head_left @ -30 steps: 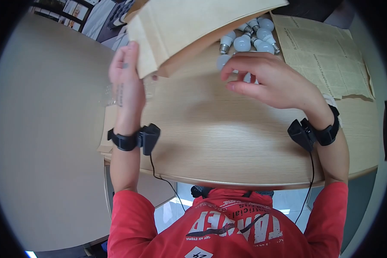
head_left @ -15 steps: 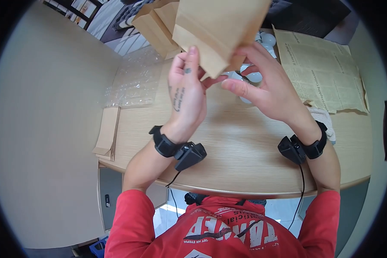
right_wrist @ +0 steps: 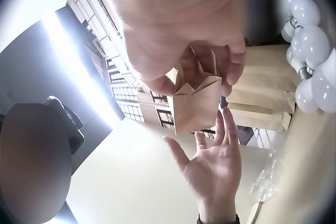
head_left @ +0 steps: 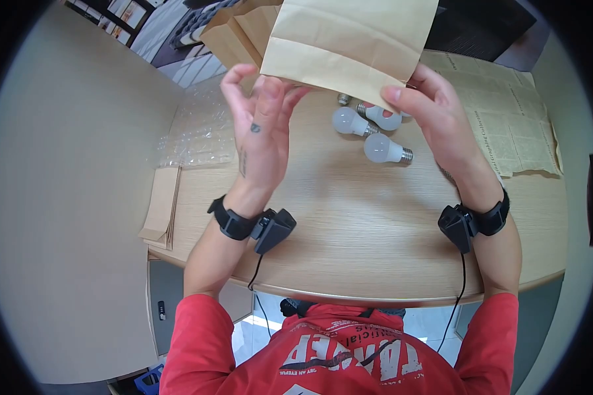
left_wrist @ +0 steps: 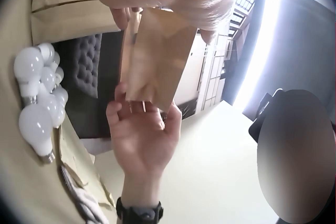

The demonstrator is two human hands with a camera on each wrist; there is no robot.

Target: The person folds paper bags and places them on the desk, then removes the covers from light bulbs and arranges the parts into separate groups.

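A brown paper bag [head_left: 352, 49] is held up over the far part of the table. My right hand [head_left: 445, 122] pinches its near right corner, thumb on top and fingers behind. At the near left corner is my left hand [head_left: 263, 135], palm up, its fingers extended and spread beside the bag; the right wrist view also shows this left hand [right_wrist: 215, 174] loose below the bag. Folded paper edges [right_wrist: 197, 85] show at the end in the right hand's grip. Below the bag lie several white light bulbs [head_left: 383, 149], some hidden behind it.
Standing paper bags [head_left: 227, 43] are at the back left, with bubble wrap [head_left: 197, 135] before them. Flat folded bags [head_left: 161, 207] lie at the left edge. On the right lies printed brown paper [head_left: 517, 118]; a whitish cloth [left_wrist: 86, 200] is near the right wrist.
The bag came from the left to the middle, turned, and is now spread wide. The right hand moved from over the bulbs to grip its corner; the left hand loosened its hold.
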